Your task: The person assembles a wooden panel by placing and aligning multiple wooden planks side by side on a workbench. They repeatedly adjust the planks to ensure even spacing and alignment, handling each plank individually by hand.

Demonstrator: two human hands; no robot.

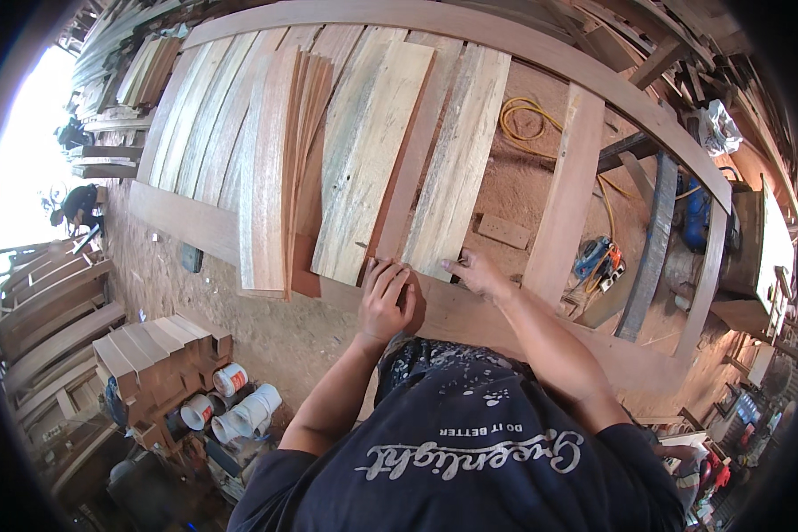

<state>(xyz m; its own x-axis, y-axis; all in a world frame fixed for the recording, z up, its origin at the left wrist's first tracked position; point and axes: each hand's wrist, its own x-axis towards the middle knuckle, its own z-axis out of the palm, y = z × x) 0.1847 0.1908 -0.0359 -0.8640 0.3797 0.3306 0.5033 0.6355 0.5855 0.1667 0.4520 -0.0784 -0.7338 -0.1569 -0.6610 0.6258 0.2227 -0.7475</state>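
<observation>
My left hand rests on the near rail, its fingers laid over the lower end of a reddish-brown strip between two pale boards. Thumb and fingers of my right hand pinch the lower right corner of a pale, grey-streaked wooden board. That board lies lengthwise across a large wooden frame. Left of the strip is a wider pale board, raised on its right side. Farther left, a fanned stack of thin boards overhangs the near rail.
Fitted slats fill the frame's left part. A crosspiece spans its right part. Below lie a yellow hose, a wood block and an orange-blue power tool. White buckets stand lower left; a blue tank stands right.
</observation>
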